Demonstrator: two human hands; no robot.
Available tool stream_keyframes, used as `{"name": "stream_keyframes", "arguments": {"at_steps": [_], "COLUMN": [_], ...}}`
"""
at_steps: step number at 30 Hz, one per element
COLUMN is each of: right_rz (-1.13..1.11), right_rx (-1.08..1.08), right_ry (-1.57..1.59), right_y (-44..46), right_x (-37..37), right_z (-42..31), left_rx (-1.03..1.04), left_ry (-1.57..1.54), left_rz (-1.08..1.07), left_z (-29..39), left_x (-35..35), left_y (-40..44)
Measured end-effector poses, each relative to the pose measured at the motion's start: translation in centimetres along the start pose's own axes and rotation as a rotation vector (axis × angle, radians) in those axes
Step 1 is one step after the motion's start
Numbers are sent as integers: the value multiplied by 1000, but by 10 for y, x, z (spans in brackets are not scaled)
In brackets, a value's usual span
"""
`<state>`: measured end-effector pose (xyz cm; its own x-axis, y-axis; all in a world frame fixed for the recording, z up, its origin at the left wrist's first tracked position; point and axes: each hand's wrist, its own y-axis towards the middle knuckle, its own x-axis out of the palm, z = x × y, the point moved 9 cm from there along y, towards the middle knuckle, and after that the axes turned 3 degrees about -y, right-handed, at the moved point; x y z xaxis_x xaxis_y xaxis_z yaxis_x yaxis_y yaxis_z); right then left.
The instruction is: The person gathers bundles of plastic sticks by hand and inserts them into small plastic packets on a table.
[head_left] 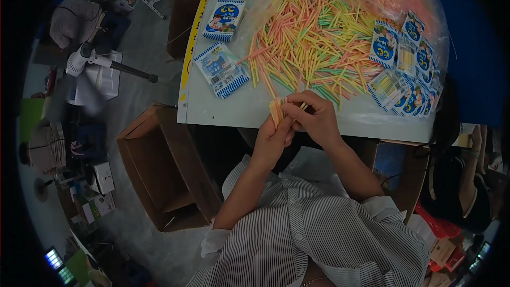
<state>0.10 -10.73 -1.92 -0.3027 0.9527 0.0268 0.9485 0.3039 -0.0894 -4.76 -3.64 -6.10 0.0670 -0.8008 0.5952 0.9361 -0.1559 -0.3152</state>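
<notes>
Near the table's front edge, my left hand (271, 137) is closed round a small bundle of yellow and pink sticks (277, 110). My right hand (315, 114) meets it from the right, its fingers pinched at the bundle, with a stick end showing between them. Beyond both hands, a large pile of thin coloured sticks (319, 37) lies on a clear plastic bag (441, 16). To the left lie two blue and white packets, one flat (224, 20) and one partly transparent (221, 70). Several more packets (383, 43) are heaped right of the pile.
The white table (199, 107) has a yellow strip on its left edge. Below it at the left stands an open cardboard box (159, 167). A fan (79, 59) is at the far left. Another person (462, 186) is at the right edge.
</notes>
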Motion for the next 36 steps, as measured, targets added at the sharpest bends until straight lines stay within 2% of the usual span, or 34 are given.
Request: {"name": "stream_keyframes", "arguments": {"at_steps": [9,12,14,21,24,29,34,36], "right_rz": [-19,-38,6,24,48,19,-29,-80], "right_rx": [-7,26,-138,-141,-147,-49,-9,11], "right_ry": [77,39,-159,-242,-221,17,7,7], "right_y": [-5,-7,-6,-6,-5,-6,-8,-9], "right_x": [4,7,5,4,2,4,6,9], "right_z": [8,6,-9,-7,-4,2,1,1], "left_rx": [34,47,61,63,65,30,-6,-30], "left_ry": [-64,17,65,94,87,10,11,62], "left_rz": [5,19,18,40,28,16,28,-50], "left_z": [3,5,6,4,0,3,1,-2], "left_x": [-4,-3,-1,1,-3,-3,-5,0], "left_y": [-6,-5,-6,-6,-5,-7,-11,-11]}}
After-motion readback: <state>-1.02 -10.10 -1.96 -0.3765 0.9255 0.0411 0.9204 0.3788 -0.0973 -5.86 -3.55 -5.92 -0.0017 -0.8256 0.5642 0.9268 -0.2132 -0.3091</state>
